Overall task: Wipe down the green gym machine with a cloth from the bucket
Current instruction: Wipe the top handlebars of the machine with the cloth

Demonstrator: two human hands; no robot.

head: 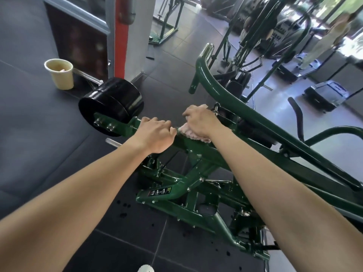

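Seems to be mid-wipe, with the pale pink cloth (187,132) pressed onto the upper beam of the green gym machine (206,160) under the right hand (202,122), fingers curled over the cloth and gripping it. Steadies that same beam with the left hand (157,134), fingers closed round the bar just beside the cloth, both forearms stretched forward and down. Next, probably calls for sliding the cloth along the beam toward the black weight plates (112,101) or the curved handle (204,61), with a rinse in the bucket (60,73), on the floor well apart at far left.

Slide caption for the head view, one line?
Wiping the green machine: left hand grips its bar, right hand holds the cloth on it, bucket on the floor beyond.
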